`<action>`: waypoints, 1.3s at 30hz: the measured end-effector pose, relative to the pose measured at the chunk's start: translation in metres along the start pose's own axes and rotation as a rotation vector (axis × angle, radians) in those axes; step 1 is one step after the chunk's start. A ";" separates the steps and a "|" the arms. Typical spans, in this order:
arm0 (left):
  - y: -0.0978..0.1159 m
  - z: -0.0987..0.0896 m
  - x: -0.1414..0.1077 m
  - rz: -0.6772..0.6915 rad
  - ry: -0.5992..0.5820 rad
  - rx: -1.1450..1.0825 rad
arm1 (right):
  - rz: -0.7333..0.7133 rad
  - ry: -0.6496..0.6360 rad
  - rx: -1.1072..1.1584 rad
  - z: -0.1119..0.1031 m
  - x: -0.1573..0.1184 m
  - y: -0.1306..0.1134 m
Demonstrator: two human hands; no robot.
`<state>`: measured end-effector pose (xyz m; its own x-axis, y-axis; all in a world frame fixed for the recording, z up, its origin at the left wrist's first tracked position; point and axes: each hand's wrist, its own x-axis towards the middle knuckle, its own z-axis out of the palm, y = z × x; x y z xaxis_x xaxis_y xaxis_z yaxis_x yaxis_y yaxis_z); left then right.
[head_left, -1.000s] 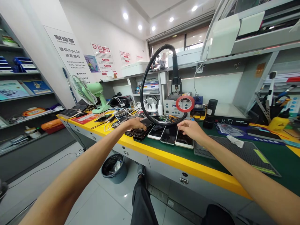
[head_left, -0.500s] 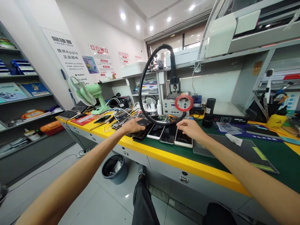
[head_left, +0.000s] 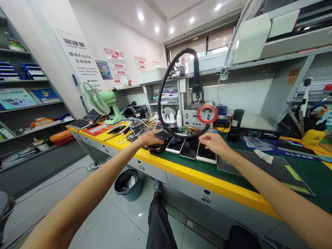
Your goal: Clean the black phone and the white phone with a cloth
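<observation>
Phones (head_left: 190,149) lie side by side in a short row near the middle of the frame, on the green bench top just behind its yellow front edge (head_left: 181,173); each one's long axis runs away from the person, toward the back of the bench; two light-framed ones flank a dark one, and a stack of darker phones (head_left: 157,146) sits touching the row's left end. Right hand (head_left: 215,143) hovers palm down over the rightmost light phone (head_left: 206,156), fingers loosely spread and gripping nothing; whether the fingertips touch the glass cannot be told; that phone lies directly under and slightly left of the hand, so this hand is the nearer to the row. Left hand (head_left: 150,137) rests on the dark stack with fingers curled over a dark phone's (head_left: 163,135) near end, apparently holding it, with its far end tilted up off the stack; the row lies to this hand's right. Just behind both hands a black hose (head_left: 162,86) loops up toward the upper centre, ending by a red ring (head_left: 206,114); right of the row a dark ribbed mat (head_left: 267,166) lies flat; far left stands a green fan (head_left: 103,103).
</observation>
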<state>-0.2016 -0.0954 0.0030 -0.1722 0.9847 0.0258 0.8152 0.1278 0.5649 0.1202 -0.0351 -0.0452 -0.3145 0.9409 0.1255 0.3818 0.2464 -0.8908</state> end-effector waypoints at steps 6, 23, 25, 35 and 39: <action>0.003 0.002 -0.004 -0.080 -0.016 -0.007 | 0.000 -0.018 0.007 -0.001 0.000 0.000; -0.007 0.008 -0.005 -0.125 0.010 -0.269 | 0.004 -0.011 -0.011 0.001 0.001 0.001; -0.009 0.008 -0.005 -0.154 0.001 -0.337 | 0.002 -0.008 -0.013 0.001 0.002 0.002; -0.016 0.011 0.000 -0.249 0.100 -0.632 | 0.010 -0.015 -0.014 0.000 0.002 0.002; -0.015 0.008 -0.004 -0.243 0.129 -0.743 | 0.015 -0.020 -0.014 0.000 0.002 0.001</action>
<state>-0.2090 -0.1001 -0.0125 -0.3979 0.9120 -0.0997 0.1713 0.1806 0.9685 0.1198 -0.0327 -0.0462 -0.3257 0.9398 0.1034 0.3989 0.2357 -0.8862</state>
